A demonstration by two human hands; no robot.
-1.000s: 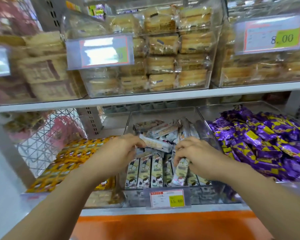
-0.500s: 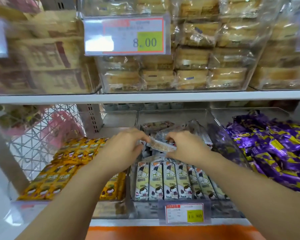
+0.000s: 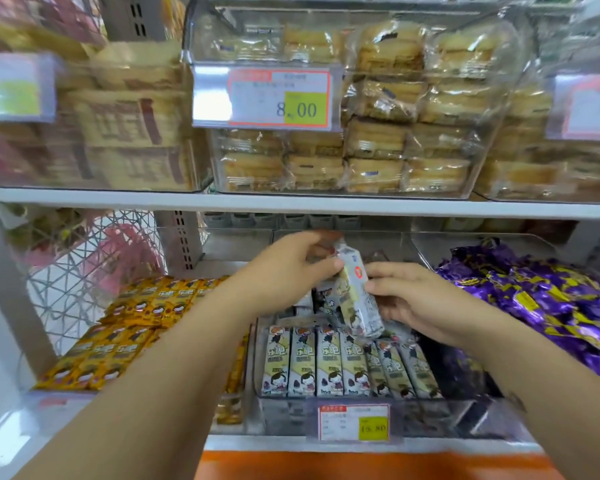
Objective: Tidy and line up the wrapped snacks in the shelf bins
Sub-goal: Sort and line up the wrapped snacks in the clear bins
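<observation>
- Shop shelving, white shelf board (image 3: 291, 202) above, lower level of clear bins side by side
- Left hand (image 3: 284, 268): fingers (image 3: 328, 270) pinch the top end of a cream snack pack (image 3: 357, 299)
- Right hand (image 3: 420, 299): fingers (image 3: 388, 271) curled on the same pack's right side, lower down
- Pack tilted, top end leaning away, lifted over the middle bin (image 3: 284, 415), low end just above the front row
- Front row of packs (image 3: 340, 365) lies flat side by side at the bin's front; the right ones are slanted
- Loose packs behind the row, mostly hidden by the hands
- Price tag (image 3: 354, 422) on the bin front reads 15.80
- Yellow packs (image 3: 125, 327) in the left bin, purple packs (image 3: 551, 306) heaped in the right bin
- Above: bagged bread (image 3: 395, 140) stacked in a clear box, tag (image 3: 278, 98) reads 8.00
</observation>
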